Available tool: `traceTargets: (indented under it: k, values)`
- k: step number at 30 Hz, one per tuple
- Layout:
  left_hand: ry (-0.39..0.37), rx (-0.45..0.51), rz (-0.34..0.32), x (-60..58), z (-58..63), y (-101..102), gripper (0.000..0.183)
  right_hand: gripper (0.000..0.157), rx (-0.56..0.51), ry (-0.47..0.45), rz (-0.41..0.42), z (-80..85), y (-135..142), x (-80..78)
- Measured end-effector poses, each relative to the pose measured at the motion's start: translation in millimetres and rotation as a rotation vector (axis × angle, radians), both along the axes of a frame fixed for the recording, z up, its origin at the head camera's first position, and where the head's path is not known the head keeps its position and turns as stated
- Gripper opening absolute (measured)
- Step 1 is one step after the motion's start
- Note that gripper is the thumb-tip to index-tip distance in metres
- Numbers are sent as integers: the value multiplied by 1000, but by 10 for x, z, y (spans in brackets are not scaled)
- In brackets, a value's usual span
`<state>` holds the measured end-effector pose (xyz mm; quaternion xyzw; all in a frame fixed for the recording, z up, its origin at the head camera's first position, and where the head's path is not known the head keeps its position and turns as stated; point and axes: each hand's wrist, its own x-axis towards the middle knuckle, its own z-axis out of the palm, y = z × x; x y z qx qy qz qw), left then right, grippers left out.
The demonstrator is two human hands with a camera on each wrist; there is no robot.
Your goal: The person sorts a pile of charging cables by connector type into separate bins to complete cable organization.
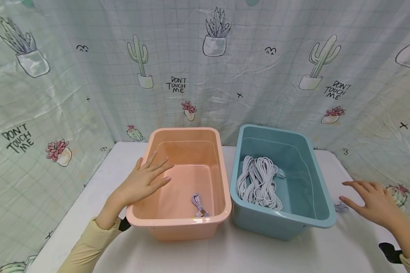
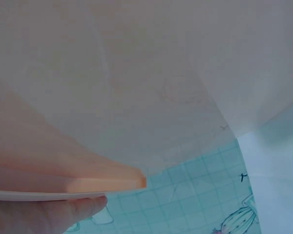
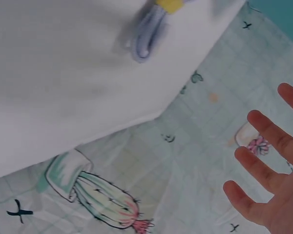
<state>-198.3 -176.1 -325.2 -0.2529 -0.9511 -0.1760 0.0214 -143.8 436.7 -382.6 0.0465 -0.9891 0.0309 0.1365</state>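
Note:
My left hand [image 1: 141,185] lies over the left rim of a peach plastic bin [image 1: 177,223], fingers spread and fairly straight over its inside. In the left wrist view a fingertip [image 2: 90,207] shows along the bin's rim [image 2: 107,184]. Inside that bin, near the front right, lies a small bundled pale USB cable [image 1: 199,204]. My right hand [image 1: 376,203] hovers at the right with fingers extended and nothing in them. Just left of it, on the table, is another bundled cable [image 1: 341,207], partly hidden by the blue bin; the right wrist view shows its loop [image 3: 149,39] and yellow tie [image 3: 170,4].
A blue-green bin [image 1: 266,220] stands right of the peach one, their rims close together. Several coiled white cables [image 1: 259,180] fill its left part. Both bins stand on a white table [image 1: 123,159], backed by a cactus-print curtain [image 1: 212,94] on three sides.

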Motion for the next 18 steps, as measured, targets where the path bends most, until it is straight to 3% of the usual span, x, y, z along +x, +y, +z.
traceTargets:
  k: [18]
  values:
    - [15, 17, -1, 1, -16, -8, 50, 52, 50, -128, 90, -405, 199, -21]
